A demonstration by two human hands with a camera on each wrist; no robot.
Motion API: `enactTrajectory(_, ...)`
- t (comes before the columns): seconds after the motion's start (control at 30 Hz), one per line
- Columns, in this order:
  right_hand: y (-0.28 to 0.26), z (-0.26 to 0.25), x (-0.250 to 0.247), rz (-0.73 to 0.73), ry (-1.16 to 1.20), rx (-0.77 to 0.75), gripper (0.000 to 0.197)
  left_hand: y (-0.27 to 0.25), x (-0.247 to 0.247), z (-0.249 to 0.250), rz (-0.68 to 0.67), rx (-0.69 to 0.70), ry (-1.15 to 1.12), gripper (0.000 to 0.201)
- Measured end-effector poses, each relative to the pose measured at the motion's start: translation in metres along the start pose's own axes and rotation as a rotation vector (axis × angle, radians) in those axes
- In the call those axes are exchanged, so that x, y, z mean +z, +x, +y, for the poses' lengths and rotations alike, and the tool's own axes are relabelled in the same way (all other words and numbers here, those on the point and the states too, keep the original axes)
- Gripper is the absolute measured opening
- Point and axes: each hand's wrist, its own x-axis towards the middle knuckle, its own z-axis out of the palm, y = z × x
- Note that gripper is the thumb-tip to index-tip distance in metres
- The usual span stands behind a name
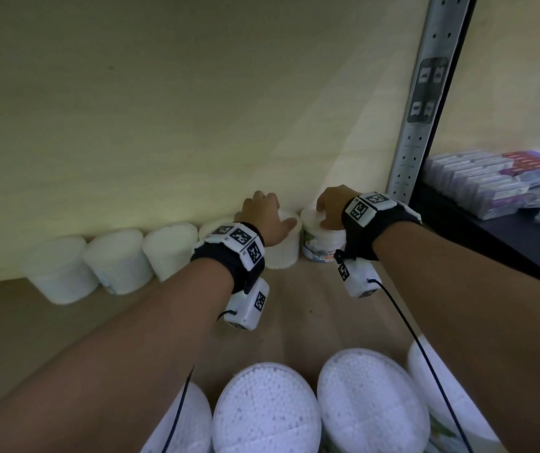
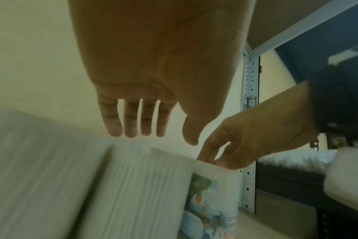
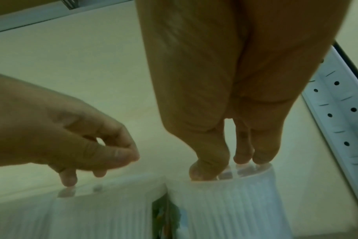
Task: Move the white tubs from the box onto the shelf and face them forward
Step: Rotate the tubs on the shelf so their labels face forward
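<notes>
At the back of the shelf, the right hand grips the labelled tub by its lid; the left hand, fingers apparently relaxed, touches the neighbouring tub.

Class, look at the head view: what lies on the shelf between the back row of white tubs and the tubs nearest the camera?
Only bare shelf board; both forearms cross above it.
</notes>
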Motion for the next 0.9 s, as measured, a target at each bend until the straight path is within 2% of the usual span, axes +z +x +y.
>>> enactTrajectory(0.07, 0.000, 0.001, 0.002, 0.010, -0.006, -0.006, 0.039, 0.001, 0.006, 0.000, -0.013, -0.023, 0.094, 0.057)
enactTrajectory(0.2, 0.001, 0.003, 0.003, 0.016, 0.000, -0.009, 0.038, 0.004, 0.011, -0.003, 0.014, -0.005, 0.103, 0.053)
enactTrajectory(0.47, 0.000, 0.001, 0.002, 0.026, 0.036, -0.002, 0.038, 0.006, -0.003, -0.008, -0.166, 0.074, -0.018, 0.041)
enactTrajectory(0.63, -0.002, 0.001, 0.002, 0.025, 0.045, 0.003, 0.038, -0.001, -0.010, -0.008, -0.247, 0.112, -0.096, 0.049)
enactTrajectory(0.73, -0.002, 0.000, 0.003, 0.027, 0.052, 0.008, 0.037, -0.001, -0.005, -0.006, -0.149, 0.091, -0.124, 0.034)
enactTrajectory(0.83, -0.002, -0.001, 0.002, 0.032, 0.063, 0.028, 0.036, 0.000, 0.005, -0.004, 0.030, 0.023, -0.035, 0.041)
enactTrajectory(0.9, -0.002, -0.002, 0.001, 0.031, 0.062, 0.031, 0.036, 0.000, 0.011, -0.003, 0.071, -0.012, 0.033, 0.047)
